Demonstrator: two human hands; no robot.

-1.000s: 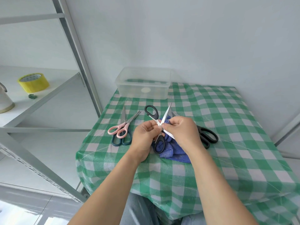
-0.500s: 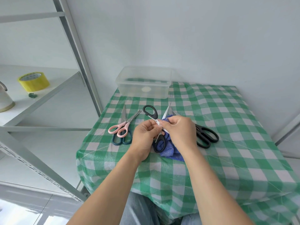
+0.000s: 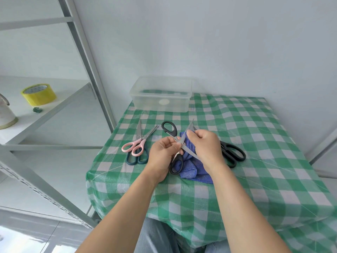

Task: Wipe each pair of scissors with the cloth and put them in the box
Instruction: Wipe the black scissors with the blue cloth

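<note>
Denim-clad knees (image 3: 156, 234) show below the near edge of the table (image 3: 255, 143), which is covered in green-and-white checked plastic cloth. Two bare forearms reach up from there to the middle of the table. The left hand (image 3: 163, 154) has its fingers curled and pinches the black-handled scissors (image 3: 189, 152) close to the pivot, holding them above the tabletop with the blades spread wide and one handle loop pointing toward the far edge, the other toward the near edge. The right hand (image 3: 206, 145) is closed around a fold of the blue cloth (image 3: 193, 168) and presses it against the upper blade near its tip; the rest of the cloth hangs bunched beneath both hands and rests on the table. Just right of the right hand lies a second black pair (image 3: 231, 152), partly hidden by the wrist. Toward the left edge, the pink scissors (image 3: 138, 145) lie slightly open on top of the dark-blue-handled scissors (image 3: 137, 159). At the far edge, nearer the far left corner, stands the clear plastic box (image 3: 161, 95), lidless, with no scissors inside. Beyond the left edge, a white metal shelf (image 3: 54, 110) carries a yellow tape roll (image 3: 38, 94).
</note>
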